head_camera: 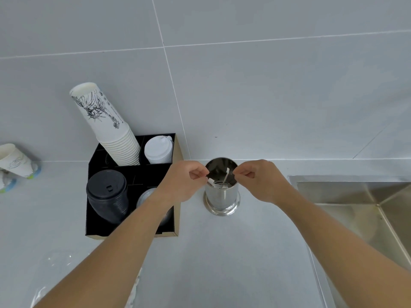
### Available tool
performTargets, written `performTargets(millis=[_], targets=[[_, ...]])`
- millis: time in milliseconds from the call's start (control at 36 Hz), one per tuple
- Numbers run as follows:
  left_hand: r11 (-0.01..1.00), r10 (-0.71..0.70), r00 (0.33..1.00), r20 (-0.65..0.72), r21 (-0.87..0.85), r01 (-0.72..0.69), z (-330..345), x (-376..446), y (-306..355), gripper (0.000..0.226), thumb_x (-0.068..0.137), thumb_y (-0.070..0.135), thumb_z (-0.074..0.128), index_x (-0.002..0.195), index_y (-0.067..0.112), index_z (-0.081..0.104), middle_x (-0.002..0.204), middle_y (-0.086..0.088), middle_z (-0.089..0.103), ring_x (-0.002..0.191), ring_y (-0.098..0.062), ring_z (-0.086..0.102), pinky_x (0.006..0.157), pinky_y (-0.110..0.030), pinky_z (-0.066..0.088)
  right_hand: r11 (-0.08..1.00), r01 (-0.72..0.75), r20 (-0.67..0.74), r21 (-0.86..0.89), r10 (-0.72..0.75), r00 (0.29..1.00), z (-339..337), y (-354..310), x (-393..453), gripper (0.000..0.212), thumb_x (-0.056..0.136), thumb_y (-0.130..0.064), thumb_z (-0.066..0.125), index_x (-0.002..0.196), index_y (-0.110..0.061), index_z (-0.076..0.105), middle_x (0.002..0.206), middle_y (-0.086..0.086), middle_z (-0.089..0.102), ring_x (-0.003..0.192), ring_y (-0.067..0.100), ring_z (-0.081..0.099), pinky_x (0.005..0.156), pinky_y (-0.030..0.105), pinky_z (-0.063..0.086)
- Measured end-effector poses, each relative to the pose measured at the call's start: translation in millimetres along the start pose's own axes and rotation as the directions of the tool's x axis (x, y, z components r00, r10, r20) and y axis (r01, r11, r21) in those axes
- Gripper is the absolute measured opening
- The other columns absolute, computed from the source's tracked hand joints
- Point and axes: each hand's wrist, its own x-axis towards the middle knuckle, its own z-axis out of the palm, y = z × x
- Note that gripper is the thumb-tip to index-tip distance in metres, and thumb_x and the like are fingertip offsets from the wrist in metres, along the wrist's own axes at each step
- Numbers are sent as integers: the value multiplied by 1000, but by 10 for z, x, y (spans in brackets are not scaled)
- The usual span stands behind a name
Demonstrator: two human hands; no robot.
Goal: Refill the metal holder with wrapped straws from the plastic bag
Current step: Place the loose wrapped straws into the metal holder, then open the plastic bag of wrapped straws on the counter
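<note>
Head | metal holder point(222, 192) (upright): perhaps two wrapped straws point(226, 177) | hands at rim

Place: likely café counter — paper cups point(106, 127) | lids point(106, 192) | steel sink point(360, 196)

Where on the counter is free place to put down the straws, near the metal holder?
Bare counter lies in front of the metal holder, between the black organizer and the sink. A narrower strip runs behind the holder to the wall. Left is crowded: organizer, cup stack, plastic bag. Both hands crowd the holder's mouth.
</note>
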Motion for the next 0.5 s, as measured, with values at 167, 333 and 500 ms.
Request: performTargets(millis=[167, 333, 500], targets=[[988, -69, 997, -28, -139, 65, -48, -133, -44, 5, 82, 24, 74, 86, 26, 75, 86, 7, 75, 82, -7, 69, 76, -19, 50, 976, -80, -57, 205, 93, 994, -65, -23, -120, 19, 86, -22, 66, 78, -38, 73, 75, -29, 72, 76, -12, 64, 52, 1, 39], [895, -206, 978, 5, -402, 191, -96, -433, -137, 6, 86, 17, 72, 91, 19, 74, 85, -2, 77, 84, -19, 72, 73, -26, 55, 851, -154, -44, 502, 202, 978, -45, -10, -277, 14, 86, -17, 70, 79, -26, 79, 86, -2, 78, 85, 16, 73, 79, 28, 58], [723, -373, 926, 61, -607, 331, -186, -913, -425, 15, 92, 17, 65, 102, 9, 72, 93, -8, 77, 87, -21, 73, 77, -31, 58, 574, -235, 65, 784, 301, 951, 90, 29, -508, 14, 92, -19, 64, 94, -12, 77, 101, 11, 77, 89, 23, 75, 72, 28, 60]])
